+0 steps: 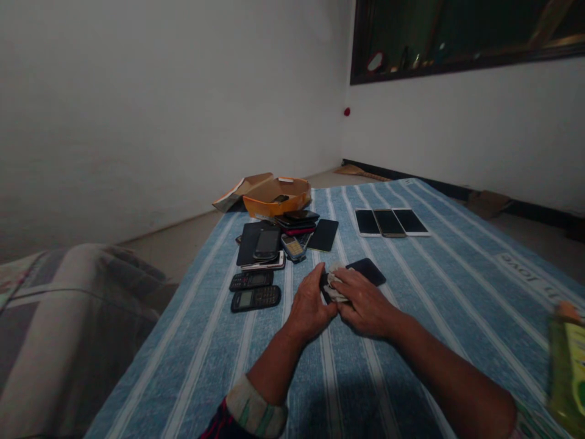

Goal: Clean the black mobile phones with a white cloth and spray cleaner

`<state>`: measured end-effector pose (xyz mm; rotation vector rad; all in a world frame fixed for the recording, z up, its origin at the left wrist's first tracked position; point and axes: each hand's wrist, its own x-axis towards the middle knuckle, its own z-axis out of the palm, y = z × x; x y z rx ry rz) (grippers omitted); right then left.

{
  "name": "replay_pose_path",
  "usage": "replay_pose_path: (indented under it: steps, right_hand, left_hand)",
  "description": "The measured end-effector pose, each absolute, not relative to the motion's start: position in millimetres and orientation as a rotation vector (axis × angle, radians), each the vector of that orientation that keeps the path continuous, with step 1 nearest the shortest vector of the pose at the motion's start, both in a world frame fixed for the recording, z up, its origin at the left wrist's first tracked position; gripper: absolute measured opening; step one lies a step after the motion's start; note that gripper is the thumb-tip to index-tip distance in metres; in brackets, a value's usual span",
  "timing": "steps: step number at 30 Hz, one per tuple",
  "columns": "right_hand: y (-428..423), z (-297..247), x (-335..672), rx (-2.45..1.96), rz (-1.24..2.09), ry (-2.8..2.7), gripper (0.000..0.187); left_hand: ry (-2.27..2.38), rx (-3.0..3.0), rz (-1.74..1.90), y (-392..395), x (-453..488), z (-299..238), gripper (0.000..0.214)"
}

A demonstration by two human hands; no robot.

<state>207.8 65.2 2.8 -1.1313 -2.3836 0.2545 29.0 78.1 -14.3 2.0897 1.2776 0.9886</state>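
Both my hands meet over the blue striped cloth (411,317). My left hand (308,305) grips one side of a dark phone (325,288), fingers curled round its edge. My right hand (365,302) presses a small pale cloth (336,286) against that phone, fingers closed on it. A second dark phone (369,270) lies flat just beyond my right hand. To the left lie two black keypad phones (253,289) and a heap of several phones (278,241).
Three smartphones (390,222) lie side by side at the far middle. An orange open box (276,196) stands at the cloth's far edge. A yellow-green bottle (567,372) sits at the right edge. A folded grey blanket (68,317) lies on the left.
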Motion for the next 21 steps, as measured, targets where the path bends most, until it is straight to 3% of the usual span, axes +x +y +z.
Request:
replay_pose_path:
  steps: [5,18,21]
  right_hand:
    - [69,-4,208,-1.091,0.214,-2.366,0.036]
    - [81,-23,216,-1.07,0.185,-2.143,0.052]
    - [81,-24,215,-1.066,0.167,-2.149,0.044]
  left_hand:
    - [1.256,2.086,0.978,79,27,-11,0.08]
    - [1.238,2.087,0.986,78,27,-14,0.08]
    - [1.248,2.074,0.978,79,28,-14,0.081]
